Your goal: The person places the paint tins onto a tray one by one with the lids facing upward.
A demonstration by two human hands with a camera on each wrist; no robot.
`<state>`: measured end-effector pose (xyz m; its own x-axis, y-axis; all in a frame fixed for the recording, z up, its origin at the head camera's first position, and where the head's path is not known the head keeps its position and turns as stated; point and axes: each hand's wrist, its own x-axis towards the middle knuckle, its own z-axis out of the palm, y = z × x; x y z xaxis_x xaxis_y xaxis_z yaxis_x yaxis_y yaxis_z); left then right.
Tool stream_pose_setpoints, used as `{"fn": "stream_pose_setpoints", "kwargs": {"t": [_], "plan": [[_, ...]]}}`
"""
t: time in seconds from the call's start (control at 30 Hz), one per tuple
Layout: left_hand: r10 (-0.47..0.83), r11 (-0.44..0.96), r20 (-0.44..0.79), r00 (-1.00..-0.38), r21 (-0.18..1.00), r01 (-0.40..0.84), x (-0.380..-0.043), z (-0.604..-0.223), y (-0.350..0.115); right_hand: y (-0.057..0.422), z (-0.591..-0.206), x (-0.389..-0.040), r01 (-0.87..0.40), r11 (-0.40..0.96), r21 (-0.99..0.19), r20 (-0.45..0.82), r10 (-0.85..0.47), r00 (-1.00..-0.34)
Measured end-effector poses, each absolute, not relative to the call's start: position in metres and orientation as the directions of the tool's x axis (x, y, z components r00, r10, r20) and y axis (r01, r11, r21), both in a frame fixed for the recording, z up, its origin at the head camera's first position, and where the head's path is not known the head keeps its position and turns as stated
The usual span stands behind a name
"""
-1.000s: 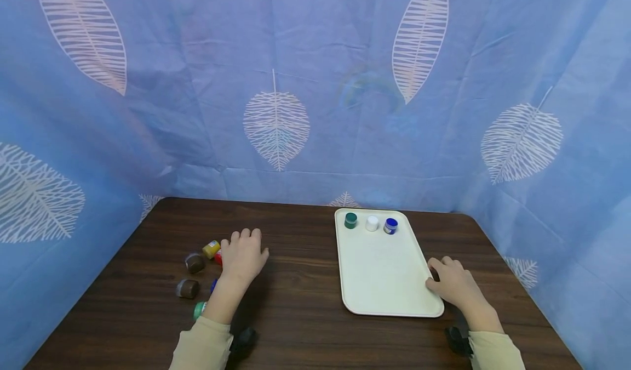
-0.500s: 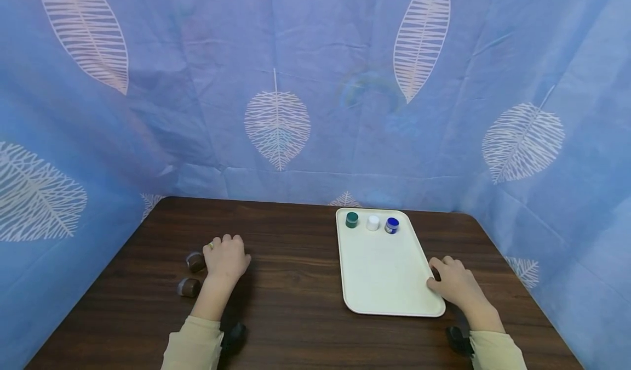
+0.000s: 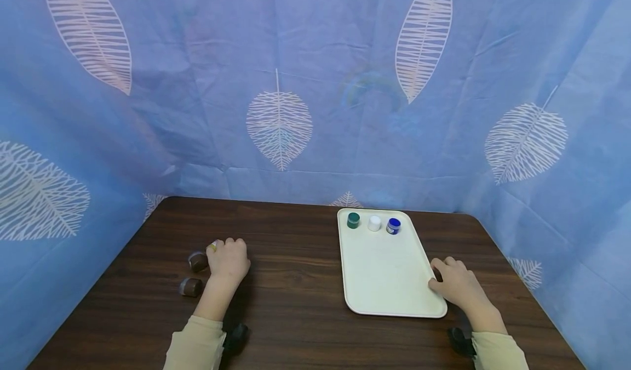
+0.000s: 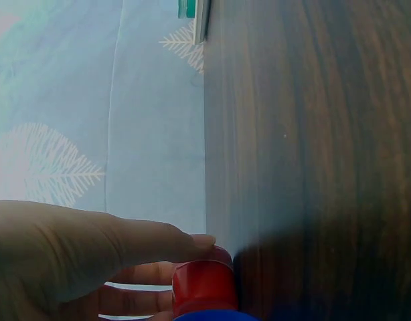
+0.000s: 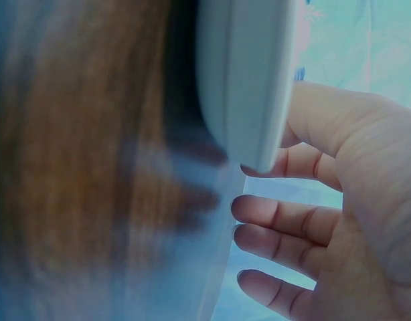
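My left hand (image 3: pixel 228 261) is low over the left half of the table, its thumb and fingers around a small red paint jar (image 4: pixel 204 286) in the left wrist view. Part of a blue jar (image 4: pixel 215 315) shows just in front of it. Beside the knuckles peeks a yellow jar (image 3: pixel 214 245). Two brown jars (image 3: pixel 198 261) lie left of the wrist. On the right, my right hand (image 3: pixel 458 283) grips the right rim of a cream tray (image 3: pixel 382 282), thumb over the edge, with the other fingers spread below it in the right wrist view.
Near the tray's far edge stand a dark green jar (image 3: pixel 353 220), a white jar (image 3: pixel 374 223) and a blue-lidded jar (image 3: pixel 393 226). The dark wooden table (image 3: pixel 291 282) ends against a blue leaf-print curtain (image 3: pixel 207 112).
My left hand has shifted left and its fingers have come around the red jar. The hand and forearm now cover the blue and green jars. The right hand keeps its place on the tray.
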<state>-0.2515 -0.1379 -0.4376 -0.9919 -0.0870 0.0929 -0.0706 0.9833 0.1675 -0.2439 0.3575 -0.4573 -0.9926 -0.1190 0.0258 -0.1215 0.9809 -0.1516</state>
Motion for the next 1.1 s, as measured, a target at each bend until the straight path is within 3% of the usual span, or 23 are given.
{"fn": "stream_pose_setpoints", "kwargs": {"t": [0.33,1.1], "plan": [[-0.060,0.988,0.086,-0.995,0.146,-0.047,-0.252,-0.438,-0.136,0.359,-0.460,-0.246,-0.116,0.982,-0.146,0.027,-0.113,-0.993],[0.006,0.985,0.241,-0.970,0.168,0.048,-0.252,-0.441,-0.098,0.358,-0.458,-0.246,-0.127,0.981,-0.145,0.014,-0.127,-0.992]]}}
